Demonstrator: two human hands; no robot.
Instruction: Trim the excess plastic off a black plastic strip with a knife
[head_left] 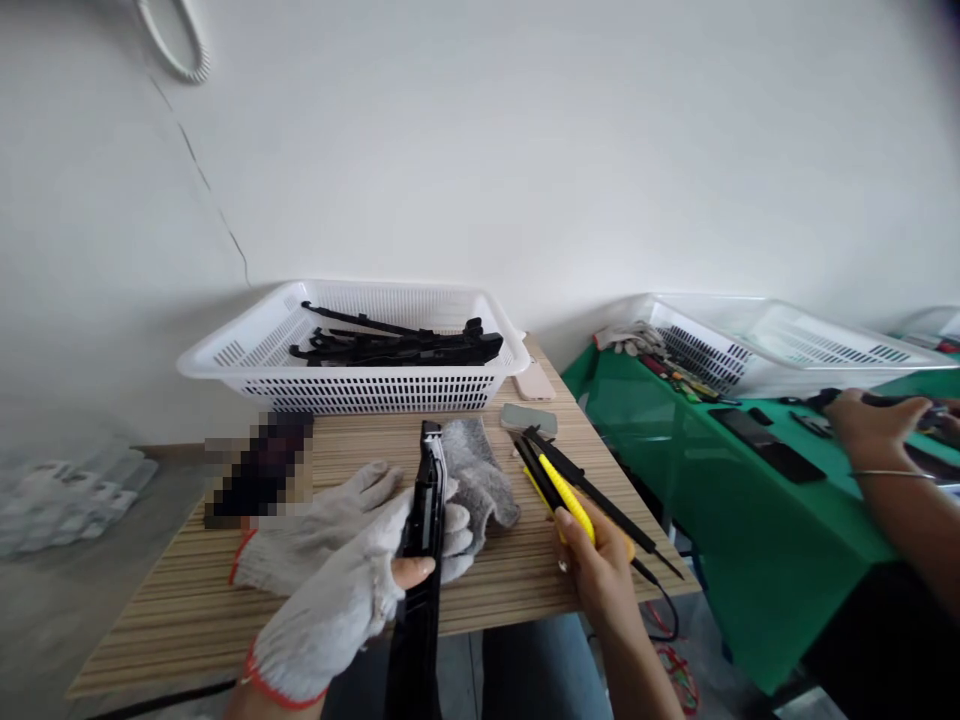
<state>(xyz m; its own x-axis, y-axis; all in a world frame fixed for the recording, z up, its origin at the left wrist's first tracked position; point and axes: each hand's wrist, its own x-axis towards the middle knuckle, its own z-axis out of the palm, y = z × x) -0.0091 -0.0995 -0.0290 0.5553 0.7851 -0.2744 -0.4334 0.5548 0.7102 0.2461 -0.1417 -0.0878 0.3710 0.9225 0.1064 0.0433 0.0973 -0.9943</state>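
Observation:
My left hand (337, 590) wears a white knit glove with a red cuff; its thumb tip is bare. It is closed around a long black plastic part (424, 530), which stands lengthwise before me with its far end over the table. My bare right hand (600, 570) is closed on a yellow-and-black tool (568, 495) at the table's right side; its exact kind is unclear. Beside it lies a long, thin black tool (600, 495) with a pointed end. A grey cloth (476, 475) lies just behind the black part. Another white glove (307, 535) rests beside my left hand.
A white plastic basket (375, 385) holding several black parts stands at the back. A pink phone (534, 382) and a grey block (529, 419) lie right of it. At the neighbouring green table (765, 540), a co-worker's hand (874, 425) works beside another white basket (795, 375).

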